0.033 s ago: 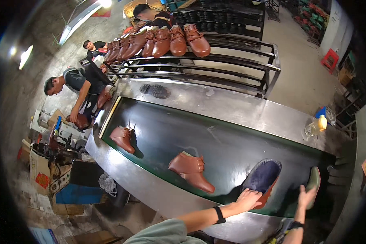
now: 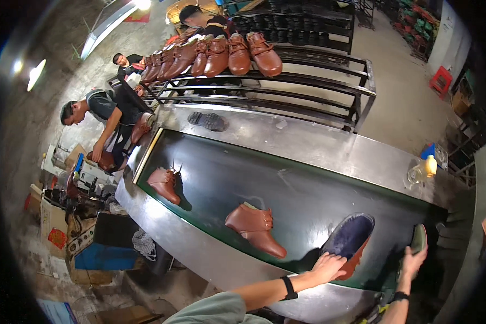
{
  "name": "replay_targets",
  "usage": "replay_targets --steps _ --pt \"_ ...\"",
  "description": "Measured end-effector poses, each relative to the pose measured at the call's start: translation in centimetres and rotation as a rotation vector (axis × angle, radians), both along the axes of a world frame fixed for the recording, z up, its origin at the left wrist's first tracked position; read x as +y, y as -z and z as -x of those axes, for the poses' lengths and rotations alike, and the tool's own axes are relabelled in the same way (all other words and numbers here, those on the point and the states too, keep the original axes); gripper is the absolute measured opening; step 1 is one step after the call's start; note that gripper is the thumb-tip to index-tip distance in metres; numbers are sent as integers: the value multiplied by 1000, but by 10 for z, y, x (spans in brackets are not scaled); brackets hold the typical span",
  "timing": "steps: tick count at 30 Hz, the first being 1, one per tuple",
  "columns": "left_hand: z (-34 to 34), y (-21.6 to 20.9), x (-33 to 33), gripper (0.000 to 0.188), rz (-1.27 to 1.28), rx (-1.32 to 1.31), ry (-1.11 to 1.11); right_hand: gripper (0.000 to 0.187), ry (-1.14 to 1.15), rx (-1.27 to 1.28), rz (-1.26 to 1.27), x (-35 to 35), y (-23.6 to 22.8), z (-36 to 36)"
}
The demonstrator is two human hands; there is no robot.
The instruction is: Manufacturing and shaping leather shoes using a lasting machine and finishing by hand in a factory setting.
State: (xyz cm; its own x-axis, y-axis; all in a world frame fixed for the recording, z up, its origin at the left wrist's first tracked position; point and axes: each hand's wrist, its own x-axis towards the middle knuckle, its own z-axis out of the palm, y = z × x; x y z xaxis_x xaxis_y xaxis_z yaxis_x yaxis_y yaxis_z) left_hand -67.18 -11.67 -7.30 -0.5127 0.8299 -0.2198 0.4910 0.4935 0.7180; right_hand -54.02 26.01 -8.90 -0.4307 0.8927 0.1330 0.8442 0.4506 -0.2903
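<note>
A brown leather shoe (image 2: 356,263) lies on the dark belt with its dark blue underside turned up. My left hand (image 2: 329,267) is closed on its near end, fingers over the edge of the underside. At the belt's right end, my right hand (image 2: 413,262) wraps round the lower part of a greenish, sole-shaped piece (image 2: 419,237) with a pale rim. Whether that piece is a loose sole or part of a shoe I cannot tell. Left of my hands lie a brown ankle shoe (image 2: 256,229) and, farther along, another laced brown shoe (image 2: 164,184).
Metal edging (image 2: 308,129) frames the belt. A black sole (image 2: 207,121) and a glass jar with a yellowish top (image 2: 417,174) rest on it. Behind stands a black rack (image 2: 356,92) bearing several brown shoes. At the far left a person (image 2: 105,113) bends over a shoe.
My right hand has closed round the greenish piece, fingers now wrapped where they were spread. My left hand stays on the upturned shoe. The view has shifted slightly.
</note>
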Motion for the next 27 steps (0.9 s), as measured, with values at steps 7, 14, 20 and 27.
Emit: replay_targets --steps 7,14,20,27 --pt "-1 7 -39 40 -42 -196 -170 87 46 -179 149 103 26 28" --pt "17 -39 -34 31 -398 90 -570 58 -376 -658 21 -21 34 98" --pt "36 -134 -28 34 -762 6 -661 68 -520 -381 128 -109 -68 92" --pt "27 -187 -72 40 -891 -1666 -620 62 -181 971 580 -129 -107 -61"
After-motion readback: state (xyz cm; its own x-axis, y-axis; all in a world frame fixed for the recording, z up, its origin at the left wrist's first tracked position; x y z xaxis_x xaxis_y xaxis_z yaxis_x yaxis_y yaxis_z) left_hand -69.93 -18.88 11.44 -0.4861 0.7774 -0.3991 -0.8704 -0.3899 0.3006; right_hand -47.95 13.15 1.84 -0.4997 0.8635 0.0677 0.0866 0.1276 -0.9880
